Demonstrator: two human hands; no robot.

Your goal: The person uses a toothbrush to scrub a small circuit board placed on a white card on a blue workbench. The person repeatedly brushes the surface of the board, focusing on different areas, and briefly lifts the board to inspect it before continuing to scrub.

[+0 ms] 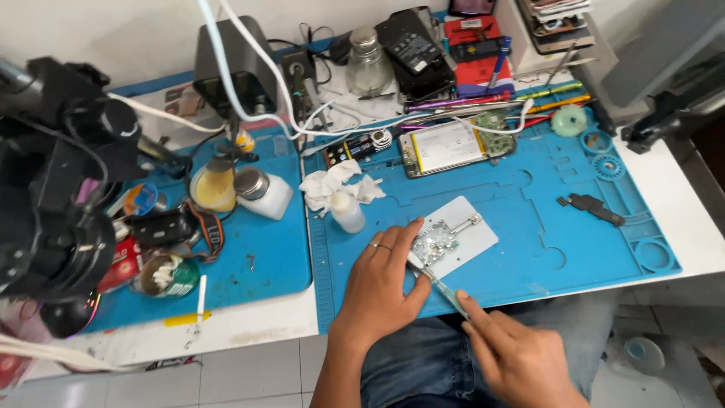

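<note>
Single head-worn view, steeply downward and near, over a blue work mat [529, 219].

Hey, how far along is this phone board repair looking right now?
Done: the phone lies opened on the blue mat, its circuit board out on a white plate. In hand: the left hand steadies the board while the right hand works a thin tool on it. Left: the board is not back in the phone.

Left hand [385, 281] flat, palm down, fingers stretched forward, ring on one finger, thumb angled right. Right hand [521, 357] lower right, fingers pinched together, index finger pointing up-left toward left thumb.
</note>
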